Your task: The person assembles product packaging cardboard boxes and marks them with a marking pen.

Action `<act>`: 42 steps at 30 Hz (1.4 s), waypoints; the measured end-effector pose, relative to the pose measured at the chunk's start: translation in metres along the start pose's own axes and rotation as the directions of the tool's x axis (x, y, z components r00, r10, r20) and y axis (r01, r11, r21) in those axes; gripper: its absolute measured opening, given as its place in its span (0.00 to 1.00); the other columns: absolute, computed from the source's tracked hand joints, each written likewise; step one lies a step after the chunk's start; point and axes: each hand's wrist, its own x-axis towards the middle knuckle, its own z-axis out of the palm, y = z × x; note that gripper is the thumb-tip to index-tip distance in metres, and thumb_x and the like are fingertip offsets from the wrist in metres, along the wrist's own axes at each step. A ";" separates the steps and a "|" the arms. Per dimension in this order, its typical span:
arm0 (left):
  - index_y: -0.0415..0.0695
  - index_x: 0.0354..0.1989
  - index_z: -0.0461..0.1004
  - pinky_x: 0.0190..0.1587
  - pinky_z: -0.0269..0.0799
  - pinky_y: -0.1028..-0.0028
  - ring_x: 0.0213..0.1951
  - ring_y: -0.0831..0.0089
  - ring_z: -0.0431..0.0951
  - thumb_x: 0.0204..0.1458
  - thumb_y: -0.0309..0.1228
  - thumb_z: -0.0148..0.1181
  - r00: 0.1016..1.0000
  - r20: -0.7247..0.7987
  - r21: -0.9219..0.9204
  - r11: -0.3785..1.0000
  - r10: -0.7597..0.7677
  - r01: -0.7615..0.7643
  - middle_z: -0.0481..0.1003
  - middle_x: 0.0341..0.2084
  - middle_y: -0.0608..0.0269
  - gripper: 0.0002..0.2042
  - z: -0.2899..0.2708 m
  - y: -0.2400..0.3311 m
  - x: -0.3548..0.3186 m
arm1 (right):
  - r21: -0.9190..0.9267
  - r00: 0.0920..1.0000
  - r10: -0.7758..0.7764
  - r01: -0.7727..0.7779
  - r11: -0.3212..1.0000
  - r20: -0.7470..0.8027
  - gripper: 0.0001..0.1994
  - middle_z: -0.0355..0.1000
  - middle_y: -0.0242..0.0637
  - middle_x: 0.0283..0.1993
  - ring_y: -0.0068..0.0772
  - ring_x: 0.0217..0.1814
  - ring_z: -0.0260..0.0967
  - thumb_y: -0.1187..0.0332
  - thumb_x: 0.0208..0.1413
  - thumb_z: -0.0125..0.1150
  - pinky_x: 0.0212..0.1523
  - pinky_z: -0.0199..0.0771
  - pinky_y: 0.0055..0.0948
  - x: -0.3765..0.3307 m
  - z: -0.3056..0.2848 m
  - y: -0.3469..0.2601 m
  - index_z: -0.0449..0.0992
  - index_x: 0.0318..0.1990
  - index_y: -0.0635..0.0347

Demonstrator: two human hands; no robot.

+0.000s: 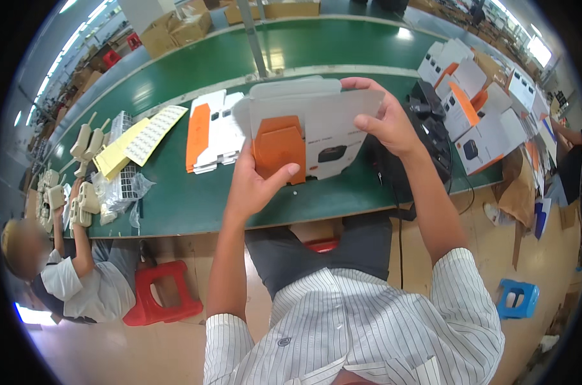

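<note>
Between my hands, above the front edge of the green table, is a thin cardboard box (332,125), white-grey with an orange panel and a dark product picture. It looks partly unfolded, with flaps standing up at its top. My left hand (260,186) grips its lower left side, the thumb lying across the orange part. At the upper right corner my right hand (386,122) pinches the board, thumb on the near face and fingers behind. A stack of flat white and orange box blanks (215,131) lies just left of the held box.
Several opened white and orange boxes (473,119) stand at the right, beside black devices with cables (429,122). Label sheets (155,135) and beige devices (85,144) lie at the left, where another person (89,282) works. Red (166,292) and blue (518,299) stools stand on the floor.
</note>
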 end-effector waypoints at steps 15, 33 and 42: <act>0.38 0.51 0.68 0.41 0.72 0.73 0.40 0.74 0.74 0.62 0.41 0.50 0.935 -0.160 -0.768 0.635 -0.316 0.083 0.74 0.39 0.60 0.18 0.013 -0.030 0.016 | -0.069 0.988 -0.085 0.094 0.993 0.125 0.37 0.64 0.42 0.60 0.34 0.62 0.62 0.59 0.50 0.68 0.61 0.63 0.35 -0.037 0.065 -0.028 0.58 0.65 0.65; 0.31 0.46 0.59 0.29 0.67 0.70 0.34 0.56 0.71 0.55 0.57 0.47 0.788 0.602 -0.744 -0.265 0.129 0.613 0.66 0.32 0.49 0.33 0.047 -0.031 -0.008 | 0.283 0.861 0.498 -0.505 0.815 0.102 0.17 0.72 0.30 0.35 0.11 0.26 0.59 0.61 0.58 0.60 0.22 0.59 0.10 0.016 0.057 0.024 0.72 0.47 0.66; 0.35 0.44 0.66 0.36 0.68 0.73 0.35 0.62 0.75 0.60 0.54 0.45 0.813 0.470 -0.841 0.106 -0.345 0.531 0.71 0.35 0.56 0.27 0.023 -0.040 -0.011 | 0.505 0.833 0.510 -0.352 0.788 -0.216 0.26 0.73 0.36 0.48 0.26 0.44 0.71 0.52 0.62 0.55 0.48 0.71 0.25 0.003 0.074 0.041 0.67 0.56 0.67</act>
